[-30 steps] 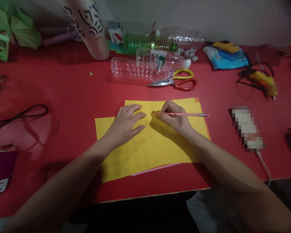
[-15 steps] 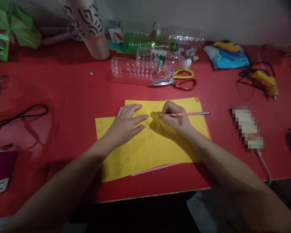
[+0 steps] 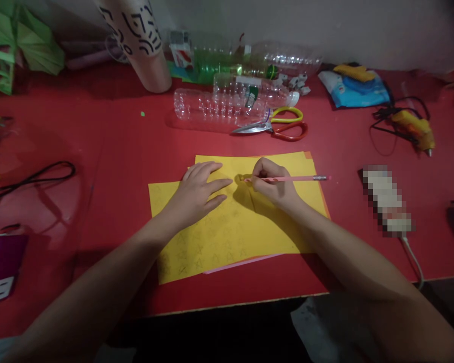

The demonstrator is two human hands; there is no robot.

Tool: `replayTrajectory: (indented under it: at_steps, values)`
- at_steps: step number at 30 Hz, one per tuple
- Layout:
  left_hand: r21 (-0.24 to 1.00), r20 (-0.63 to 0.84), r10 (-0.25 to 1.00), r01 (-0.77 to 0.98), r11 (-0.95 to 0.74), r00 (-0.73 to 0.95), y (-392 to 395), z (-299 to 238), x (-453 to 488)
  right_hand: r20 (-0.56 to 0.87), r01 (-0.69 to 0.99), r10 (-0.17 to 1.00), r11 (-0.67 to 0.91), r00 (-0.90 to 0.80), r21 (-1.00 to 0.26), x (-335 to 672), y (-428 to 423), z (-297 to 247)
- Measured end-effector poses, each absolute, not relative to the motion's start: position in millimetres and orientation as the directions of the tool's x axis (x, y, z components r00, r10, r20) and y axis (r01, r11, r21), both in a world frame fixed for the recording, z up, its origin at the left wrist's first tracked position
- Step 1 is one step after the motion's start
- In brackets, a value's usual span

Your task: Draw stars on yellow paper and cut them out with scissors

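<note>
Yellow paper (image 3: 219,242) lies on the red table, with rows of small pencil-drawn stars on its lower left part. My left hand (image 3: 202,190) rests flat on the sheet, fingers spread. In my right hand (image 3: 274,180) is a pink pencil (image 3: 300,178), pinched near its point; the eraser end sticks out to the right. Its tip meets the paper just right of my left fingertips. Edges of orange and pink sheets peek out from under the yellow paper.
Beyond the paper lie scissors (image 3: 272,126) with yellow and red handles and clear plastic bottles (image 3: 219,106). A tall patterned tumbler (image 3: 144,50) stands at the back left. To the right are a yellow glue gun (image 3: 412,128) and a blurred-out corded object (image 3: 388,199).
</note>
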State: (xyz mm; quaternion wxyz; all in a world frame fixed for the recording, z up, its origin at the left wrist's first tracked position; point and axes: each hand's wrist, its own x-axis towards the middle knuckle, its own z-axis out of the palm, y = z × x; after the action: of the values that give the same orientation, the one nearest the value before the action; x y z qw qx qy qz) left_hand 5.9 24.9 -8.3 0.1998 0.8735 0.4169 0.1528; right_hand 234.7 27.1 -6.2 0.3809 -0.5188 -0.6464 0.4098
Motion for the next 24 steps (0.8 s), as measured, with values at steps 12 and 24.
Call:
replayTrajectory:
  at_steps: [12,24]
  values:
    - [0.498,0.093,0.792,0.661,-0.561,0.603,25.8,-6.1,6.4,0.045,0.33,0.981,0.106,-0.189,-0.938,231.1,24.7,-5.7]
    - [0.484,0.077,0.79,0.67,-0.563,0.608,25.9,-4.3,6.9,0.066,0.311,0.974,0.134,-0.218,-0.941,230.4,24.8,-9.9]
